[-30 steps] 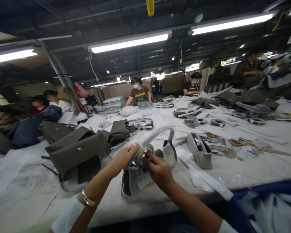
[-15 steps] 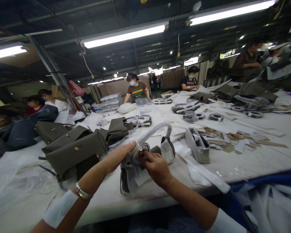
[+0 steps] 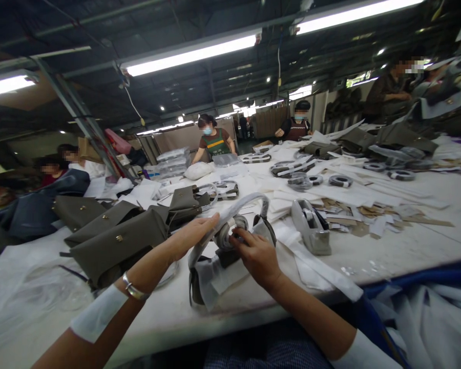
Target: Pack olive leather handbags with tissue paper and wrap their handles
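Observation:
A grey-brown handbag (image 3: pixel 203 282) sits at the table's near edge, white tissue about its body. Its arched handle (image 3: pixel 240 204) has a clear plastic wrap. My left hand (image 3: pixel 194 234) lies against the handle's left side, fingers stretched out; its thumb is hidden. Between the handle's sides is a coiled strap (image 3: pixel 223 237), wrapped in plastic with a white band. My right hand (image 3: pixel 259 256) pinches the right side of this coil over the bag's opening.
Several flat grey-brown bags (image 3: pixel 119 246) lie to the left, beside plastic sheeting (image 3: pixel 26 287). A tape dispenser (image 3: pixel 311 230) stands on the right near paper scraps (image 3: pixel 364 215). More coiled straps (image 3: pixel 340 181) lie farther back. Co-workers (image 3: pixel 215 141) are across the table.
My left hand has shifted slightly up, off the coil and along the handle. The coil has turned to show its round face and white band, with my right hand still at it.

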Action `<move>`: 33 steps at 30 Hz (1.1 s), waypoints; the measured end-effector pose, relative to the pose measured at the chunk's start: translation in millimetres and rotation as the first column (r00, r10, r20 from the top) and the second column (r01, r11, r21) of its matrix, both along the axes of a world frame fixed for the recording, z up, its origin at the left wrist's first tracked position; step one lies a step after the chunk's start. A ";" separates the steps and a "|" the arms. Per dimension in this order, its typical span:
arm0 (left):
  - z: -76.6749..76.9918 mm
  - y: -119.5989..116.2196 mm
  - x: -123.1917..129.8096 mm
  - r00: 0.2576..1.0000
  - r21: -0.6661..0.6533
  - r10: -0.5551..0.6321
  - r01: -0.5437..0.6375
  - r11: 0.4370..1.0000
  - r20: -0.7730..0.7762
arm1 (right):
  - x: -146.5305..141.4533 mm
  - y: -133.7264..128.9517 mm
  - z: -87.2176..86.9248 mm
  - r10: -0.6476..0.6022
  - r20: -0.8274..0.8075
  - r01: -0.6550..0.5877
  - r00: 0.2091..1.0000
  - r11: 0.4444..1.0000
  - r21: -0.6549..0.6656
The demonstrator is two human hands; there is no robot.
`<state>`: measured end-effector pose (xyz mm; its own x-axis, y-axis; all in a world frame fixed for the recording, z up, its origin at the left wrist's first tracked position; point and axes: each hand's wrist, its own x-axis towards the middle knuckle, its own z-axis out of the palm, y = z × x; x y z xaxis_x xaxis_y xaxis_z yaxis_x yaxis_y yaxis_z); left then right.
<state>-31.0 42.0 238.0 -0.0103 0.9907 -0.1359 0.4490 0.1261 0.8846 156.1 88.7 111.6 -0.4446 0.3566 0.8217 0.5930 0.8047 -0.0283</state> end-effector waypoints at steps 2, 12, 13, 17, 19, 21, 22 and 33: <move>2.2 7.0 2.5 0.999 -0.014 -0.032 0.032 0.999 -0.003 | 1.6 2.8 2.9 0.003 0.012 -0.003 1.000 1.000 0.012; 1.3 1.5 4.9 0.991 -0.079 -0.050 0.060 0.995 0.124 | 1.7 -1.2 3.4 0.084 0.104 -0.087 0.991 0.996 0.025; 2.1 -0.3 4.8 0.987 -0.079 -0.059 0.071 0.994 0.148 | 1.0 -2.5 4.3 0.080 0.097 -0.083 0.992 0.996 0.027; 4.0 -4.4 3.6 0.973 -0.067 -0.080 0.096 0.993 0.216 | -2.5 -4.7 11.8 0.070 0.060 -0.074 0.996 0.996 0.052; 2.5 -4.4 3.1 0.966 -0.044 -0.082 0.095 0.995 0.245 | -3.4 -3.3 15.0 0.090 0.046 -0.093 0.995 0.993 0.071; -0.4 -3.4 2.8 0.958 0.001 -0.079 0.082 0.997 0.277 | -1.6 -1.6 15.9 0.136 0.041 -0.139 0.990 0.987 0.082; -1.9 -2.7 2.7 0.954 0.023 -0.077 0.073 0.997 0.291 | 1.1 -1.3 15.4 0.167 0.038 -0.170 0.985 0.982 0.084; 0.2 5.6 -12.7 0.898 0.001 0.236 -0.255 0.967 0.372 | 139.0 27.1 -7.1 0.051 -0.220 -0.094 0.974 0.978 -0.186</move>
